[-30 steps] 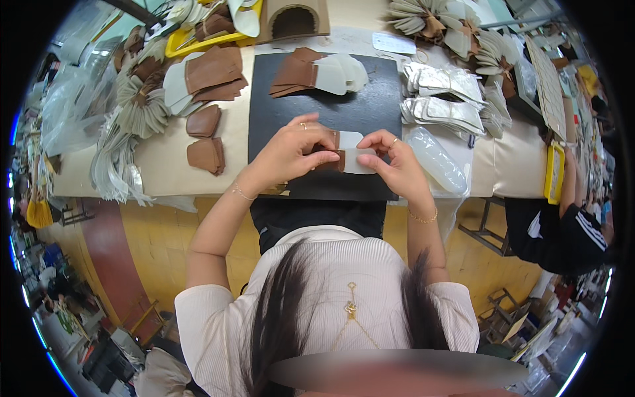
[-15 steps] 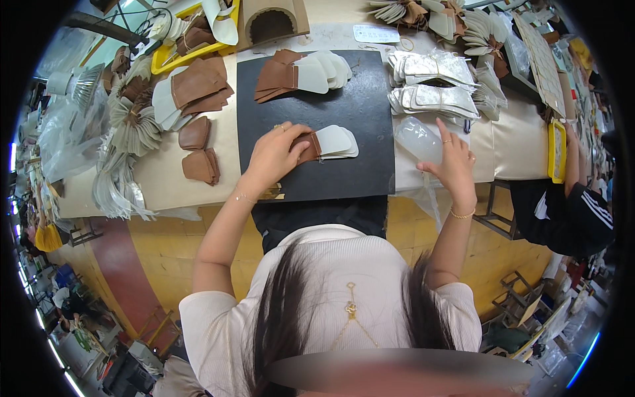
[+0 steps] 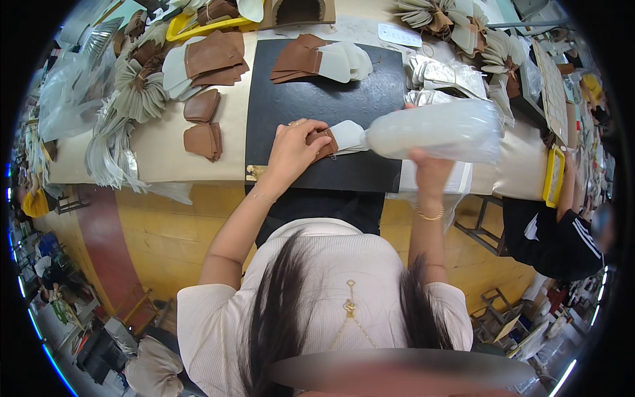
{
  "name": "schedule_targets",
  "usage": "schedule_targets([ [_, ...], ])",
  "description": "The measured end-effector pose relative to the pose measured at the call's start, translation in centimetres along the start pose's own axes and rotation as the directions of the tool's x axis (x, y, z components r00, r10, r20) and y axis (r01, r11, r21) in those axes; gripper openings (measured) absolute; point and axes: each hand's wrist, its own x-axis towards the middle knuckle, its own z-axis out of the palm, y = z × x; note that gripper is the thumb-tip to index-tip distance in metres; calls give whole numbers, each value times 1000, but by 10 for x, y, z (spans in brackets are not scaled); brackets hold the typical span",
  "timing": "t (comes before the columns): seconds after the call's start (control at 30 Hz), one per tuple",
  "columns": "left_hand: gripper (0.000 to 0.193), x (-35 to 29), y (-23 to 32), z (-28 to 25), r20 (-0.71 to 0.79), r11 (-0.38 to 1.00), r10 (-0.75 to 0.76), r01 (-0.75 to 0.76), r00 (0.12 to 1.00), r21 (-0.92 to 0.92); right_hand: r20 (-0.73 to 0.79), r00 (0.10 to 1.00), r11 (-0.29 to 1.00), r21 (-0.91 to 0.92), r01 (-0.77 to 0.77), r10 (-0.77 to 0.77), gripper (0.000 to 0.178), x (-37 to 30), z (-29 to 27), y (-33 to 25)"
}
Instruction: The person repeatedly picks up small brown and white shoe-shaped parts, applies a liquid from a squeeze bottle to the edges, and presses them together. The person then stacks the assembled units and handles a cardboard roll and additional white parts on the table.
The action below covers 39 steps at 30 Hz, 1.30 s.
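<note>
My left hand (image 3: 295, 147) is closed on the brown end of a small stack of leather pieces (image 3: 323, 141), thumb and fingers pressing it on the black board (image 3: 291, 102). White tongues (image 3: 348, 135) fan out from the stack to the right. In my right hand (image 3: 432, 173) is a translucent plastic squeeze bottle (image 3: 436, 129), raised over the board's right edge. It lies nearly level, its narrow end by the white tongues. The bottle hides most of my right fingers. Farther back on the board rests a larger fan of brown and white pieces (image 3: 321, 61).
Brown-and-white pieces (image 3: 215, 59) and two small brown stacks (image 3: 202, 124) lie left of the board. Bundled pale strips (image 3: 139, 92) sit farther left. Silvery packets (image 3: 450, 76) lie behind the bottle. A person in black (image 3: 552, 228) is at the right, beside a yellow tray (image 3: 554, 177).
My right hand, open beside the lying bottle before, has gripped it, lifted it and brought it left toward the stack. My left hand keeps its hold on the leather. The whole view has shifted slightly.
</note>
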Motion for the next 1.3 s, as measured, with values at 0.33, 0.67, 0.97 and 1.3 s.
schedule_targets([
  [0.33, 18, -3, -9, 4, -4, 998, 6, -7, 1000, -64, 589, 783, 265, -736, 622, -201, 64, -15, 9, 43],
  [0.67, 19, 0, -14, 1, 19, 996, -9, 10, 1000, -92, 411, 831, 494, -670, 554, -375, 51, -5, 34, 29],
  [0.97, 19, 1, -15, 1, 23, 993, -38, 40, 999, -111, 262, 921, 631, -672, 388, -287, 59, -11, 25, 27],
  [1.3, 20, 1, -16, 2, 36, 993, -3, 7, 999, -115, 25, 964, 812, -533, 238, -265, 43, -5, 34, 18],
])
